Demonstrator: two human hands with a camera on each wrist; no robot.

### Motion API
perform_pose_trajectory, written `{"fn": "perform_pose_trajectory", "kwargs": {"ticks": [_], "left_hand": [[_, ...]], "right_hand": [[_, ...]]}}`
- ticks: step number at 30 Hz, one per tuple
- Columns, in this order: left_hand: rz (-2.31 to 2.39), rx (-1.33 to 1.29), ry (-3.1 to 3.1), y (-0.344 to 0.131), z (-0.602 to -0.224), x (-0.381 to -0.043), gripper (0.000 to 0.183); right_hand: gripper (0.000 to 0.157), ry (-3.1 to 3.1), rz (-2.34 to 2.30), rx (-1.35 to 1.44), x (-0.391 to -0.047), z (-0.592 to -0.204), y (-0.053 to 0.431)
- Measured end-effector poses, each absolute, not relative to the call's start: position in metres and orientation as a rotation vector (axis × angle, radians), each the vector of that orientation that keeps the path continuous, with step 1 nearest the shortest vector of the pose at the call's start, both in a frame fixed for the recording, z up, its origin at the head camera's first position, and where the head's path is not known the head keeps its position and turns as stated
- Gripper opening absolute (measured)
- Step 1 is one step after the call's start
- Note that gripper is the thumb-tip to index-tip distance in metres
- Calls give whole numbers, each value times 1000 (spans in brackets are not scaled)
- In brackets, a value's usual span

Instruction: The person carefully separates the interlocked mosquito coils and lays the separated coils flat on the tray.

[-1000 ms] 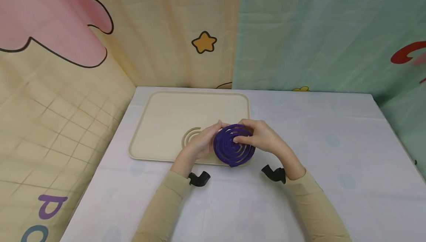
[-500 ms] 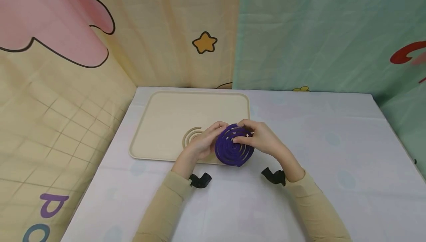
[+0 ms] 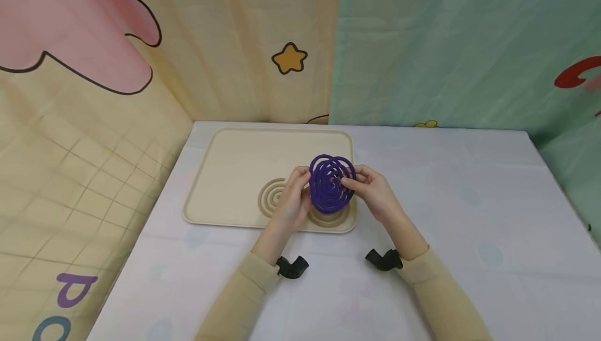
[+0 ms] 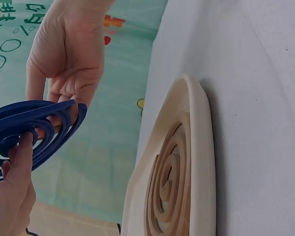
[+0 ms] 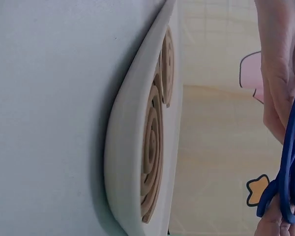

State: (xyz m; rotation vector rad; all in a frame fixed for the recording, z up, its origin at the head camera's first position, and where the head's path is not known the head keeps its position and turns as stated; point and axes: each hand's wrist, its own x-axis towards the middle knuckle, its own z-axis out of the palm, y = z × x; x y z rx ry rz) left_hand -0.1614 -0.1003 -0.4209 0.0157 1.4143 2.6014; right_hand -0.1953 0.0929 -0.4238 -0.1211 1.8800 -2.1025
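Observation:
A purple mosquito coil (image 3: 331, 184) is held above the tray's front right part, its flat face tilted. Loops cross at its upper edge; I cannot tell whether it is one coil or two nested ones. My left hand (image 3: 293, 197) grips its left edge. From the right, my right hand (image 3: 375, 192) pinches it, thumb on the face near the centre and fingers at the edge behind. Beneath, a tan coil (image 3: 329, 221) lies on the tray, partly hidden. Left of it is a second tan coil (image 3: 268, 197), partly covered by my left hand.
The cream tray (image 3: 244, 158) has a low raised rim and sits on a white-covered table (image 3: 451, 216). Patterned curtains (image 3: 422, 44) stand along the back and sides. Black pieces (image 3: 292, 267) are strapped at both wrists.
The purple coil has risen and tipped up, and its loops now spread apart at the top. My left hand has shifted to its left edge. The tan coil below has come into sight.

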Motion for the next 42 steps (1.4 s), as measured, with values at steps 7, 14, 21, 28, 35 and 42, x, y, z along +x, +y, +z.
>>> {"fn": "perform_pose_trajectory", "kwargs": {"ticks": [7, 14, 21, 28, 35, 42], "left_hand": [[2509, 29, 1337, -102, -419, -161, 26], [2331, 50, 1353, -107, -415, -162, 33], [2358, 88, 1452, -106, -416, -160, 25], [2511, 99, 1394, -104, -422, -161, 27], [2555, 132, 1408, -99, -429, -160, 24], [2421, 121, 1422, -103, -433, -161, 37]], "right_hand": [[18, 1957, -1968, -259, -201, -426, 101], [22, 2165, -1720, -520, -199, -418, 109], [30, 2259, -1657, -596, -194, -411, 110], [26, 2189, -1700, -439, -195, -417, 111], [23, 2184, -1761, -318, -197, -423, 111], [22, 2277, -1613, -448, -196, -418, 115]]}}
